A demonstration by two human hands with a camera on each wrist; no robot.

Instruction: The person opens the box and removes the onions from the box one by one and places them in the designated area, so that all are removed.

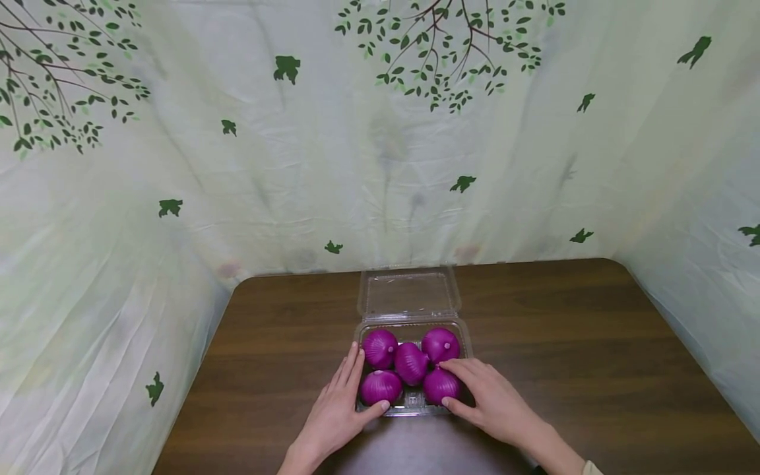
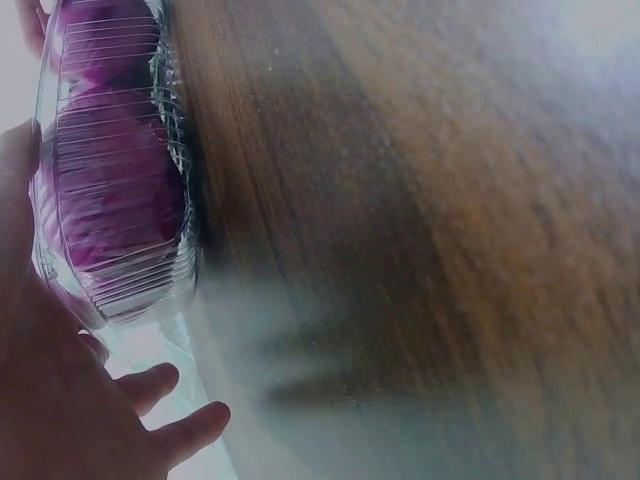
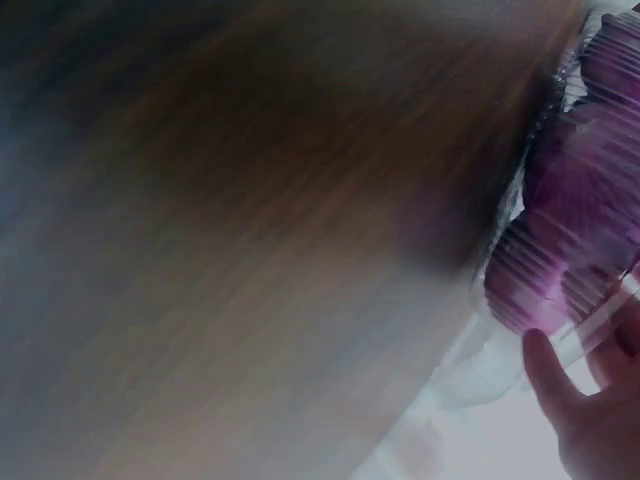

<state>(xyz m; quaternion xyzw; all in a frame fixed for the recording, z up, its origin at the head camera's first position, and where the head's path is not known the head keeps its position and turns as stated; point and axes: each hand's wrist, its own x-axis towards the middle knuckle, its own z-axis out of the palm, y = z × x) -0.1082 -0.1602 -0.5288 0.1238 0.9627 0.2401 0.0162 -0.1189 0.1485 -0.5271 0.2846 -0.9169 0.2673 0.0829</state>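
Note:
Several purple onions sit in a clear plastic container [image 1: 410, 413], its hinged lid [image 1: 410, 294] lying back behind it. The right hand [image 1: 495, 402] pinches the front-right onion [image 1: 441, 386] between thumb and fingers. Along the container's left side the left hand [image 1: 338, 409] rests with straight fingers, its thumb over the front rim near the front-left onion [image 1: 381, 387]. A middle onion [image 1: 411, 363] lies between two back ones, the left onion [image 1: 380, 348] and the right onion [image 1: 441, 344]. Through the ribbed wall, the left wrist view shows a purple onion [image 2: 115, 190] beside the left hand.
The container stands on a brown wooden table [image 1: 564, 343], its lid close to the table's back edge. Behind and at both sides hangs a pale cloth [image 1: 368, 152] printed with green leaves and branches.

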